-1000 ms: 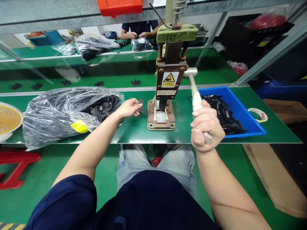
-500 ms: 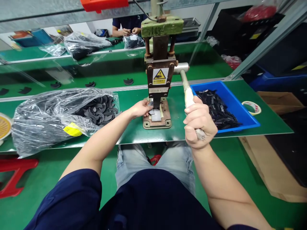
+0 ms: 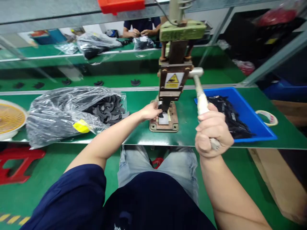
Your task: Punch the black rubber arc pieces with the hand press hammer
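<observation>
A hand press (image 3: 173, 76) stands on the green table (image 3: 144, 134), with a yellow warning label on its ram. My left hand (image 3: 151, 111) is at the press base (image 3: 164, 125), pinching a small black part (image 3: 161, 114) under the ram. My right hand (image 3: 212, 131) is closed around the press lever (image 3: 200, 95), which slopes down toward me. A clear plastic bag (image 3: 69, 110) full of black curved parts lies left of the press. A blue bin (image 3: 242, 111) with black pieces sits to the right.
A yellow-centred round dish (image 3: 9, 118) is at the far left. A tape roll (image 3: 267, 117) lies right of the bin. Behind runs a green conveyor (image 3: 96, 78) with several black parts. Another person's hands (image 3: 141, 32) work at the far bench. A red stool (image 3: 16, 163) stands below left.
My left hand carried the black part from beside the bag to the press base and under the ram. My right hand kept its grip on the lever, which has barely moved.
</observation>
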Action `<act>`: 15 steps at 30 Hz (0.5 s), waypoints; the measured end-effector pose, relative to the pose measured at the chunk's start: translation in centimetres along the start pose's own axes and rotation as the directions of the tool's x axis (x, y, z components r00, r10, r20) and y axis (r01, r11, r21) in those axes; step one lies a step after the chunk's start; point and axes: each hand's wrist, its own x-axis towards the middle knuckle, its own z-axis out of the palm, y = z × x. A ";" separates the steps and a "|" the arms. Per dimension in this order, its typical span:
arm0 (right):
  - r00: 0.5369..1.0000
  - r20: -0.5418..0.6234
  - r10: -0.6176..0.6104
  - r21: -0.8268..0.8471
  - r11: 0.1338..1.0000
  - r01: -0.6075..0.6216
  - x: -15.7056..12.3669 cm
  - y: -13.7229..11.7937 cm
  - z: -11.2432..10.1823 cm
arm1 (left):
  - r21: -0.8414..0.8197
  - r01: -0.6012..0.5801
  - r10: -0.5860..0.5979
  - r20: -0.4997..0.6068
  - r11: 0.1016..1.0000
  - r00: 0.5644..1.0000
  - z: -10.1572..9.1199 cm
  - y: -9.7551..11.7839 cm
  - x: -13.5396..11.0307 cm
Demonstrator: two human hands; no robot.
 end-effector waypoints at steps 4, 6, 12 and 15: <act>0.996 -0.034 -0.077 0.020 0.997 0.078 0.2 0.7 0.3 | -0.103 -0.184 0.192 0.084 0.978 0.978 -1.9 -2.6 -3.3; 0.994 -0.071 -0.089 0.040 0.995 0.092 0.2 0.9 0.7 | 0.106 -0.233 0.236 -0.023 0.967 0.971 -4.9 -4.3 -5.1; 0.990 -0.117 -0.072 0.057 0.995 0.079 0.0 1.0 1.2 | 0.804 0.209 0.224 -0.388 0.557 0.894 -17.3 -7.8 -7.4; 0.991 -0.115 -0.069 0.053 0.996 0.076 0.1 1.0 1.0 | 0.886 0.310 0.211 -0.395 0.344 0.894 -20.7 -8.0 -6.2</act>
